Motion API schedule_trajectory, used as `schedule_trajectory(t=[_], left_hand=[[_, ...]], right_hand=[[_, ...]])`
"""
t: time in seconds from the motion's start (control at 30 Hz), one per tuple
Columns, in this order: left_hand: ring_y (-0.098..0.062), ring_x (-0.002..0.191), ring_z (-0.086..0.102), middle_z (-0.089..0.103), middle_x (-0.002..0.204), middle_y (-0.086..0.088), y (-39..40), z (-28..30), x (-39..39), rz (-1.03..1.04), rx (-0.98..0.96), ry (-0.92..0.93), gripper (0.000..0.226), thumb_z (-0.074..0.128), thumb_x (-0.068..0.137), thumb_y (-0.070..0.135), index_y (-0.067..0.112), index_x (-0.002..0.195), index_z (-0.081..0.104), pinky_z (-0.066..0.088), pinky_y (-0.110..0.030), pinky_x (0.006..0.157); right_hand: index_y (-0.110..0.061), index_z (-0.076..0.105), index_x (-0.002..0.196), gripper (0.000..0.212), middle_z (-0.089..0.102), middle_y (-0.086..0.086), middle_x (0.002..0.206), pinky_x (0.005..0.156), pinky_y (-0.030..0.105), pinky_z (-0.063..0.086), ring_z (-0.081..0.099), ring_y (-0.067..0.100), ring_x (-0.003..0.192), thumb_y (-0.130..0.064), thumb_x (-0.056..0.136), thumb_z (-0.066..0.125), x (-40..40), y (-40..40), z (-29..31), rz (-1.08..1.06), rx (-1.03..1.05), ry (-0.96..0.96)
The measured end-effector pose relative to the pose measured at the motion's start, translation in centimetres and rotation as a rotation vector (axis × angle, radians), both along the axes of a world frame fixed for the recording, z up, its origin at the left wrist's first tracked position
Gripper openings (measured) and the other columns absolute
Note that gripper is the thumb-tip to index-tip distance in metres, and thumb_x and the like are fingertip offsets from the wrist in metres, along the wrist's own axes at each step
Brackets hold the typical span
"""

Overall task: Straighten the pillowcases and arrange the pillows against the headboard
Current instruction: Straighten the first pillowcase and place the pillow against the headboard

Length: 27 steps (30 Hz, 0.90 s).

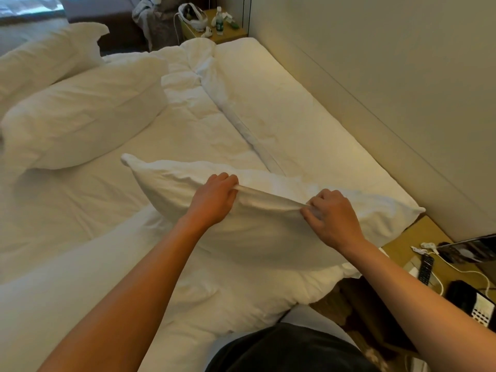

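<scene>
While both hands pinch one taut fold of white pillowcase, the pillow point(268, 232) lies at centre frame on the bed point(80, 210), its far corner near the headboard point(402, 146) that runs down the right side. The left hand point(214, 200) curls its fingers tightly around the fold's left end; the right hand point(331, 214) nips the other end between thumb and bunched fingertips. Two more pillows point(80, 114) lie at upper left, the farther one cut off by the frame edge. No writing can be read anywhere: the bottle point(219, 19) on the far nightstand point(228, 33) at top centre shows a green label too small to make out. At lower right, a second nightstand point(402, 248) holds a remote point(426, 268), a phone point(475, 304) and white cables, partly hidden by the right forearm and the frame edge.
</scene>
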<state>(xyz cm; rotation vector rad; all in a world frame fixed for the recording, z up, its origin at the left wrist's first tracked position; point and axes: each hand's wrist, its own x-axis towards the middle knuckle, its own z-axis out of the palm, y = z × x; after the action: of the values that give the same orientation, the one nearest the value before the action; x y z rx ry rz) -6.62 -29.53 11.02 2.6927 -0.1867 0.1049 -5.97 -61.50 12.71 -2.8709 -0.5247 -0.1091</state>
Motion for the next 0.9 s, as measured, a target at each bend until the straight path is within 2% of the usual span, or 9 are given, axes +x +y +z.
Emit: schedule_trajectory(t=[0.13,0.2,0.3,0.33,0.4,0.47,0.6,0.7,0.9], left_hand=[[-0.019,0.085,0.053,0.058,0.093,0.008,0.7,2.1,1.0,0.009,0.062,-0.03,0.011,0.045,0.102,0.034,0.03,0.102,0.055,0.04,-0.033,0.061],[-0.02,0.088,0.055,0.059,0.094,0.007,0.8,2.4,1.3,0.011,0.082,-0.011,0.012,0.046,0.102,0.036,0.03,0.104,0.057,0.046,-0.035,0.063],[-0.02,0.093,0.055,0.057,0.096,0.006,0.4,2.5,1.8,0.034,0.077,0.034,0.014,0.049,0.101,0.038,0.03,0.106,0.06,0.049,-0.036,0.066],[-0.019,0.096,0.054,0.057,0.097,0.006,0.2,2.4,2.0,0.043,0.071,0.054,0.015,0.05,0.101,0.038,0.03,0.107,0.061,0.049,-0.037,0.068],[-0.019,0.104,0.054,0.059,0.104,0.004,-0.2,2.1,2.3,0.06,0.064,0.106,0.02,0.051,0.1,0.037,0.028,0.113,0.064,0.05,-0.037,0.072],[-0.021,0.109,0.053,0.058,0.11,0.001,-0.4,1.6,2.6,0.069,0.091,0.16,0.024,0.049,0.1,0.033,0.024,0.115,0.066,0.05,-0.037,0.074],[-0.025,0.11,0.049,0.059,0.112,-0.003,-0.1,0.3,2.6,0.083,0.192,0.197,0.031,0.043,0.102,0.025,0.013,0.1,0.071,0.049,-0.036,0.069],[-0.026,0.113,0.049,0.063,0.112,-0.002,0.5,-0.6,2.0,0.144,0.126,0.18,0.031,0.042,0.104,0.024,0.015,0.108,0.071,0.051,-0.038,0.07],[-0.029,0.103,0.055,0.067,0.106,-0.006,0.2,-0.2,2.9,0.302,-0.083,0.15,0.033,0.035,0.107,0.024,0.016,0.112,0.066,0.052,-0.041,0.072]], right_hand=[[-0.017,0.079,0.091,0.014,0.07,0.002,0.102,0.076,0.04,0.044,0.059,0.029,0.09,-0.028,0.096,0.072,0.5,-0.5,1.3,-0.071,-0.003,-0.143],[-0.021,0.077,0.095,0.014,0.072,-0.001,0.094,0.079,0.04,0.043,0.063,0.026,0.08,-0.028,0.1,0.067,0.9,-0.4,2.1,-0.115,0.107,-0.148],[-0.024,0.066,0.094,0.017,0.066,-0.007,0.07,0.106,0.037,0.042,0.06,0.02,0.063,-0.029,0.107,0.055,1.1,-0.2,2.8,-0.12,0.273,-0.087],[-0.025,0.061,0.093,0.018,0.061,-0.007,0.065,0.106,0.034,0.043,0.059,0.019,0.059,-0.03,0.108,0.052,1.1,-0.2,2.8,-0.114,0.327,-0.029],[-0.027,0.055,0.094,0.018,0.059,-0.007,0.067,0.08,0.031,0.051,0.059,0.015,0.061,-0.032,0.11,0.048,1.2,-0.3,2.8,-0.12,0.399,0.073],[-0.028,0.053,0.094,0.018,0.061,-0.008,0.074,0.064,0.036,0.048,0.059,0.012,0.067,-0.034,0.11,0.046,1.6,-0.6,2.7,-0.122,0.377,0.092],[-0.024,0.055,0.099,0.019,0.062,-0.002,0.087,0.066,0.039,0.05,0.062,0.026,0.074,-0.039,0.108,0.046,2.0,-1.1,2.2,-0.097,0.172,0.107],[-0.016,0.06,0.11,0.024,0.062,0.003,0.104,0.073,0.038,0.046,0.064,0.032,0.084,-0.039,0.102,0.058,1.9,-1.2,1.6,-0.105,0.008,0.158],[-0.017,0.045,0.078,0.028,0.055,0.001,0.062,0.058,0.037,0.036,0.056,0.035,0.061,-0.027,0.1,0.06,3.4,0.2,2.5,-0.138,0.005,0.115]])
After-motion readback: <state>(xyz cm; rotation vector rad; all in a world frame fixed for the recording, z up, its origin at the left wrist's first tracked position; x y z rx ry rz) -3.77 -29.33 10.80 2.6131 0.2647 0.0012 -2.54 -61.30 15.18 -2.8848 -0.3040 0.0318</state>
